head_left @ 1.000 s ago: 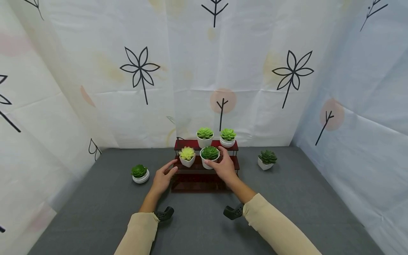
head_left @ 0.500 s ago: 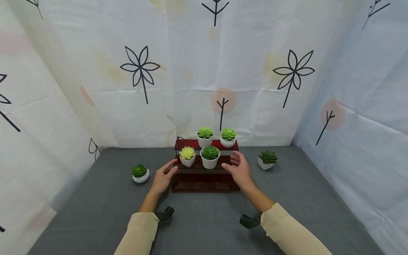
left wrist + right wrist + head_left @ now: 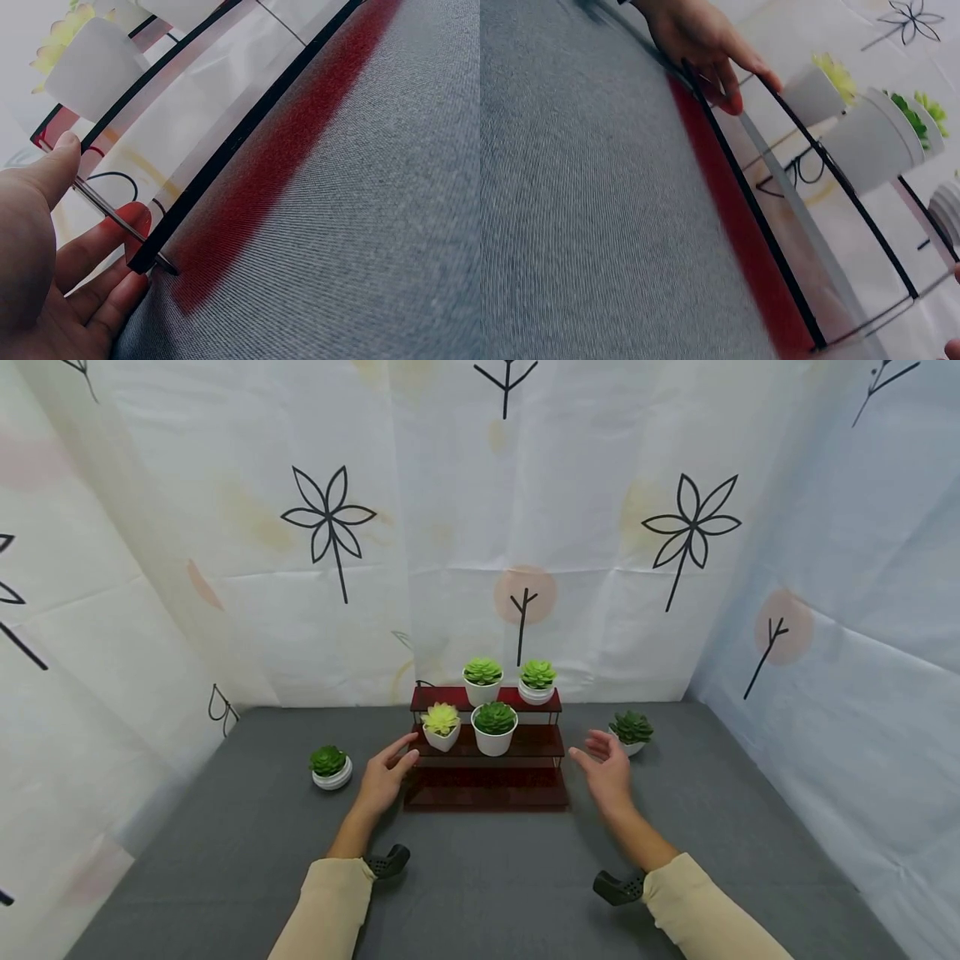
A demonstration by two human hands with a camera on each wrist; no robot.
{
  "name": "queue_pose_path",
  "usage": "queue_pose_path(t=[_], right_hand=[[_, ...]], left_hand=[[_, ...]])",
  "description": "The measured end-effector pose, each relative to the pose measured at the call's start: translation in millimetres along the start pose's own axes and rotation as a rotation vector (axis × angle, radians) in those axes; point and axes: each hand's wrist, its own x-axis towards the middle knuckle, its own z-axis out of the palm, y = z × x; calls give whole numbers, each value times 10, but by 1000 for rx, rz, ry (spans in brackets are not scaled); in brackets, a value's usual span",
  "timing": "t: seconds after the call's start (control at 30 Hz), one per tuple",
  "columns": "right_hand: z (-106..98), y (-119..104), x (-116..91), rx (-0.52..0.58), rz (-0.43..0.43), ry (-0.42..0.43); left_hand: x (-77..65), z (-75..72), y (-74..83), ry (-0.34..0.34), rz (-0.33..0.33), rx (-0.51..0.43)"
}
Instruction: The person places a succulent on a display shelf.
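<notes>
A tiered display stand (image 3: 486, 789) of dark red translucent shelves stands at the back middle. My left hand (image 3: 382, 783) holds its left end, thumb at the middle shelf's edge and fingers around the side rod (image 3: 112, 214). The right hand (image 3: 609, 777) is off the stand's right side, fingers apart and holding nothing. Its fingertips overlap the white pot of a dark green succulent (image 3: 632, 727) in the head view. On the middle shelf are a yellow-green succulent (image 3: 441, 720) and a green succulent (image 3: 494, 718). Two light green succulents (image 3: 482, 672) in white pots stand on the top shelf.
Left of the stand, another potted green succulent (image 3: 328, 762) sits on the grey cloth-covered table (image 3: 480, 885). White patterned fabric (image 3: 450, 527) hangs close behind the table and along both sides. The lowest shelf bears no pots.
My right hand has let go of the green succulent on the middle shelf and moved right, toward the dark green succulent on the table. The left hand stays at the stand.
</notes>
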Motion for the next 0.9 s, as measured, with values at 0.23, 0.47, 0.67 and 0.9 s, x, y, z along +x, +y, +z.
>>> queue_pose_path(t=[0.23,0.47,0.67,0.9], right_hand=[[-116,133,71,79,56,229],[-179,176,109,87,91,386],[-248,186,156,79,181,394],[-318,264,275,37,233,417]], left_hand=[[9,1,32,-9,5,-18],[18,11,-34,6,11,3],[12,13,-28,11,9,1],[5,12,-16,11,0,4]])
